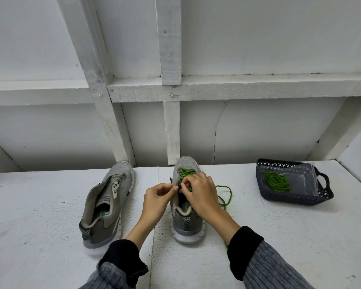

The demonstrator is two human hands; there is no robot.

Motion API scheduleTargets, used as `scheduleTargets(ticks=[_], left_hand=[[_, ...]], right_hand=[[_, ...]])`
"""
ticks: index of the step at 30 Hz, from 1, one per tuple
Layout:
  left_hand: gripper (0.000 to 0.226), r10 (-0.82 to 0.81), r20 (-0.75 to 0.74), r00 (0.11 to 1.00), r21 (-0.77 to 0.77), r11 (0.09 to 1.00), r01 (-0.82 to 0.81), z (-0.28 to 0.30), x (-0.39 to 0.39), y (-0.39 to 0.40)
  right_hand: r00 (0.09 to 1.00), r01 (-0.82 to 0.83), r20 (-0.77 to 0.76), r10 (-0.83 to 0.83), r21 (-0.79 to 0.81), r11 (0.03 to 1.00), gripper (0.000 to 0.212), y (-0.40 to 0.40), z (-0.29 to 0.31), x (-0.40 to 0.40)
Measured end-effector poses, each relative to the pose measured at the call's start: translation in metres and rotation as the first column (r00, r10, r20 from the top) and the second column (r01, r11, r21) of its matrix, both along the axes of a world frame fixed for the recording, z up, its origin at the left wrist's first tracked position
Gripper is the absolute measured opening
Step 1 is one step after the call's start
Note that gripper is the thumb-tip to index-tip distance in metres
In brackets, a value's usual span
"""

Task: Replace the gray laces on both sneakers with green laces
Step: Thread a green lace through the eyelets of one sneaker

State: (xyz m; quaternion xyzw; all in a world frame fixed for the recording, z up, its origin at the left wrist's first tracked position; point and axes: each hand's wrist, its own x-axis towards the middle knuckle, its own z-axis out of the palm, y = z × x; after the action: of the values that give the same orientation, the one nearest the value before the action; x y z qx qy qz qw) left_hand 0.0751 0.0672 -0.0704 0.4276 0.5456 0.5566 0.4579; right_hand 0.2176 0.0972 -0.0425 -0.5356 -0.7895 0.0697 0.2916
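**Right sneaker under lacing, left sneaker bare**

The white table [50,205] is carrying all items. Two gray sneakers are standing toes toward its far edge, heels toward the person. The left sneaker [107,207] is sitting left of centre, tilted slightly, with no lace showing in its eyelets. The right sneaker [186,217] is standing near the centre, directly beneath both hands. A dark plastic basket [313,195] is resting toward the far right corner, well apart from the hands, holding a coiled green lace [277,182].

The working green lace [184,174] is running through the right sneaker's front eyelets; its loose end is trailing on the table just right of that shoe. The right hand [198,192] is lying over the shoe's throat, fingers curled on the lace. The left hand [157,197] is meeting it fingertip to fingertip, pinching at the tongue; whether it is holding lace or tongue cannot be told.
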Motion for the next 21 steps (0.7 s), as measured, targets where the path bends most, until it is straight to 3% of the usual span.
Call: scheduleTargets(ticks=[4, 11, 15, 18, 21], left_hand=[[0.005, 0.004, -0.017, 1.000, -0.012, 1.000, -0.004, 0.001, 0.001, 0.003], [0.008, -0.004, -0.007, 1.000, -0.032, 0.999, 0.003, 0.001, -0.001, 0.005], [0.020, -0.023, 0.109, 0.994, -0.074, 0.997, 0.031, 0.001, 0.000, 0.005], [0.011, 0.002, 0.092, 0.996, -0.089, 0.996, 0.006, 0.004, 0.002, 0.008], [0.011, 0.064, 0.003, 0.998, -0.059, 0.996, -0.064, 0.006, 0.003, 0.012]], right_hand=[[1.000, 0.018, 0.021, -0.018, 0.026, 1.000, 0.013, -0.001, -0.001, 0.001], [0.996, -0.081, 0.024, 0.083, -0.081, 0.993, 0.017, 0.004, 0.001, 0.001], [0.995, -0.063, -0.078, 0.055, -0.103, 0.993, 0.010, 0.002, -0.003, 0.002], [0.983, -0.017, -0.186, -0.009, -0.137, 0.990, 0.011, -0.004, -0.003, 0.005], [0.980, 0.033, -0.193, -0.045, -0.063, 0.997, 0.025, -0.009, -0.004, 0.009]])
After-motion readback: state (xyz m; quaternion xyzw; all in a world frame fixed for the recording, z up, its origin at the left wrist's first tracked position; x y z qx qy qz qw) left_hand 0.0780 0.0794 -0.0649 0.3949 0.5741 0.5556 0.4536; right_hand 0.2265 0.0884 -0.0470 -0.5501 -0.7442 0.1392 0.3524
